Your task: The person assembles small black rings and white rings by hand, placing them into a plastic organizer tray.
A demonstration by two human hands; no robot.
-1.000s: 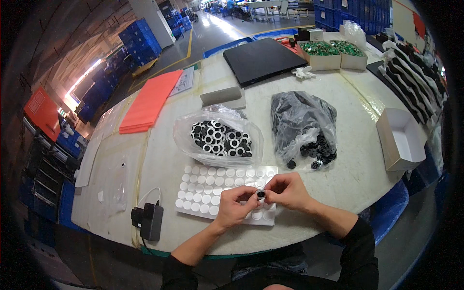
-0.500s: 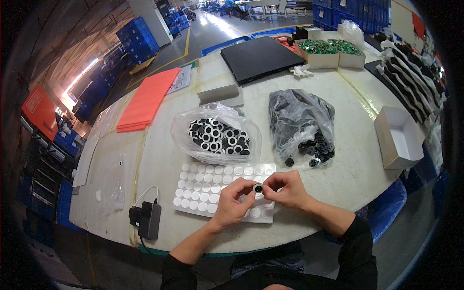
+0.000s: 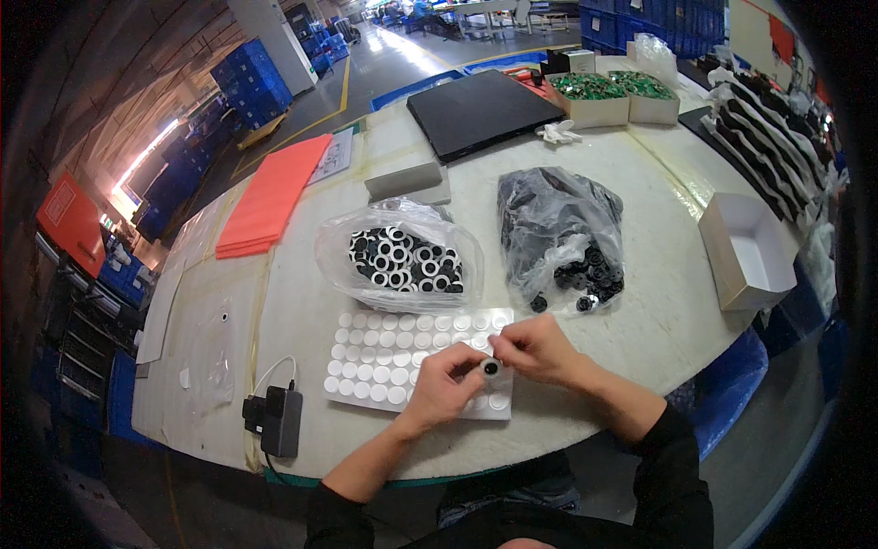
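Note:
Over a white tray (image 3: 366, 414) set with rows of white round discs (image 3: 374, 373), my left hand (image 3: 445, 384) pinches a small white ring with a black centre (image 3: 491, 367) between thumb and fingertips. Just to its upper right, my right hand (image 3: 538, 350) is closed, thumb against fingers; whatever lies between those fingertips is too small to make out. Beyond the tray, a clear plastic bag (image 3: 331, 265) lies open, full of black-and-white rings (image 3: 398, 261). To the right of it, another clear bag (image 3: 526, 206) holds black round parts (image 3: 596, 273).
A white open box (image 3: 718, 247) stands at the right, before stacked black-and-white strips (image 3: 764, 151). Farther back are a black flat panel (image 3: 485, 112) and boxes of green parts (image 3: 599, 112). Orange cloths (image 3: 274, 197) lie left; a black power adapter (image 3: 285, 423) sits near the front edge.
My right fingertips have come off the ring and now sit slightly above it. The left hand still holds the ring, a little lower. The whole view has shifted slightly.

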